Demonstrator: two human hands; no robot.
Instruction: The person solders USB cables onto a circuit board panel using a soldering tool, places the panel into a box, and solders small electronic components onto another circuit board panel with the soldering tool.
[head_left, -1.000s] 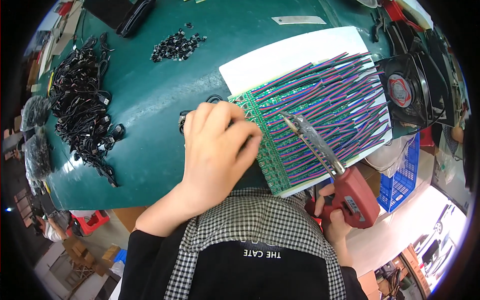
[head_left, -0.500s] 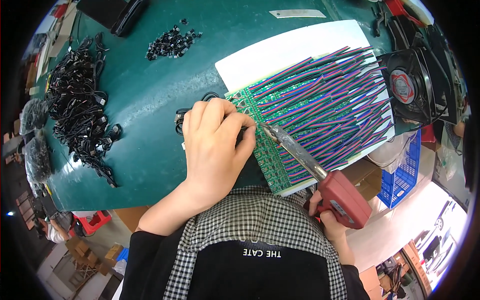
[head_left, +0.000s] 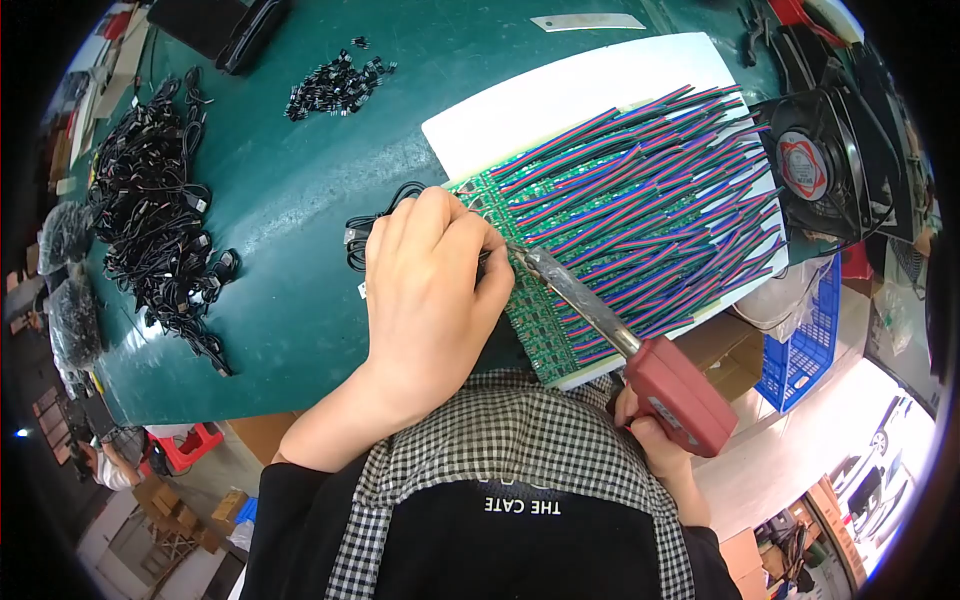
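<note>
My left hand point(head_left: 425, 290) is closed at the left edge of a panel of green circuit boards point(head_left: 540, 320). It pinches a black cable point(head_left: 375, 222), whose coil and plug show behind the hand; the gripped end is mostly hidden by my fingers. In my right hand point(head_left: 650, 425) is a soldering iron point(head_left: 685, 395) with a red pistol-shaped body. Its tip meets the board edge right beside my left fingertips. Rows of black, red, green and blue wires point(head_left: 640, 200) run rightward from the boards, which lie on a white sheet point(head_left: 560, 95).
A large heap of black cables point(head_left: 155, 200) lies on the green table point(head_left: 270, 280) at left. Small black parts point(head_left: 340, 85) are piled at the back. A flat blade point(head_left: 588, 22) lies beyond the sheet. At right stand a fan point(head_left: 810, 165) and a blue crate point(head_left: 800, 340).
The panel, sheet and table items sit slightly higher and farther left in the picture. The soldering iron has shifted a little left, its tip still by my left fingers. Both grips are unchanged.
</note>
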